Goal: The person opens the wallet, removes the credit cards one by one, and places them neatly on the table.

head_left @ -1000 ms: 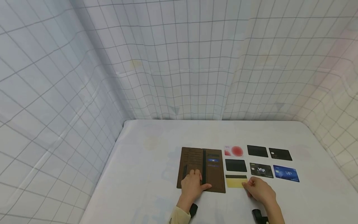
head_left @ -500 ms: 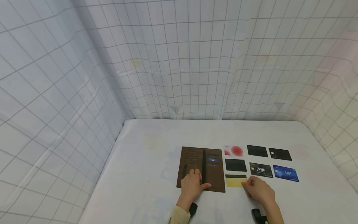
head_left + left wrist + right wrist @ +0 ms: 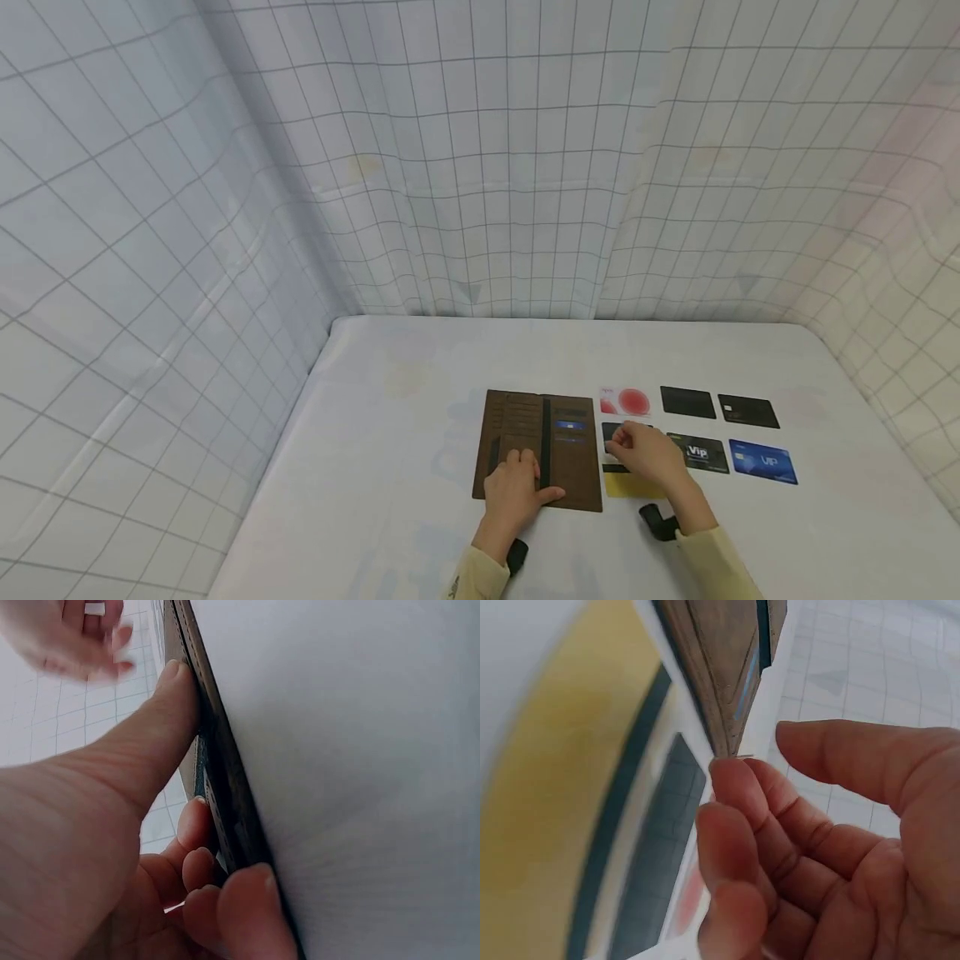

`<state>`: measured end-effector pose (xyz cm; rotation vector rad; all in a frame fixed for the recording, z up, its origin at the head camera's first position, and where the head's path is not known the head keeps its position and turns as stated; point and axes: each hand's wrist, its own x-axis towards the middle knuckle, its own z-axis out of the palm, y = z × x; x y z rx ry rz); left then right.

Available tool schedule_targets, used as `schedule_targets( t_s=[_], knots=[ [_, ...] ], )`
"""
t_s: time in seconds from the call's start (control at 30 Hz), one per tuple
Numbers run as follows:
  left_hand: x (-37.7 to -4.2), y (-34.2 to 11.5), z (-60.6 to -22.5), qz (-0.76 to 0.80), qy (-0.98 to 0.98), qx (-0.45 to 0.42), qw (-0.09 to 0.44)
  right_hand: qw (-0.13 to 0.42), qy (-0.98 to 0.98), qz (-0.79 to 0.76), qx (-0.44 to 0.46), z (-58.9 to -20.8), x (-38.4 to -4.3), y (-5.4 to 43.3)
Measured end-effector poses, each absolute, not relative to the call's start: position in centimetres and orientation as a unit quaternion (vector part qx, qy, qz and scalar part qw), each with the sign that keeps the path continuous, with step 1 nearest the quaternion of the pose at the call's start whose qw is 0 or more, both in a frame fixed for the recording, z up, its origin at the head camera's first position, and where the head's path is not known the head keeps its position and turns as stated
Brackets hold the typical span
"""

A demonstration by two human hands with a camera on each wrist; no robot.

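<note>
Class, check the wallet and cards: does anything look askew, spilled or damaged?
Nothing stands out. The brown rectangular leather-look wallet lies open, and the thin rectangular cards beside it lie in loose rows. In the head view, the right hand partly hides one plain black card.

The wallet (image 3: 577, 479) is finished in matt, leather-like brown; the leftmost black card (image 3: 660, 847) is seen as glossy plastic (the cloth curtain's (image 3: 480, 167) grid is mirrored).

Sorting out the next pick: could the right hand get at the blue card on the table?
Likely yes: the blue card lies flat and uncovered, and between it and the right hand there seems to be only the flat black Vip card.
</note>
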<state>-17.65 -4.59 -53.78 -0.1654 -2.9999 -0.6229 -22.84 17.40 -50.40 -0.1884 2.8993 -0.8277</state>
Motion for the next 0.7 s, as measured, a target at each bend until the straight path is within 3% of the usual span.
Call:
schedule_targets(
  t_s=[0.27, 0.7],
  knots=[
    [-17.8, -4.7, -53.9, -0.203, -0.977, -0.056, 0.036, 0.051, 0.953, -0.266, -0.133, -51.0, -26.8, 15.3],
    [-17.5, -4.7, -53.9, -0.208, -0.976, -0.057, 0.042, 0.067, 0.966, -0.233, -0.089, -51.0, -28.3, 14.1]
  ],
)
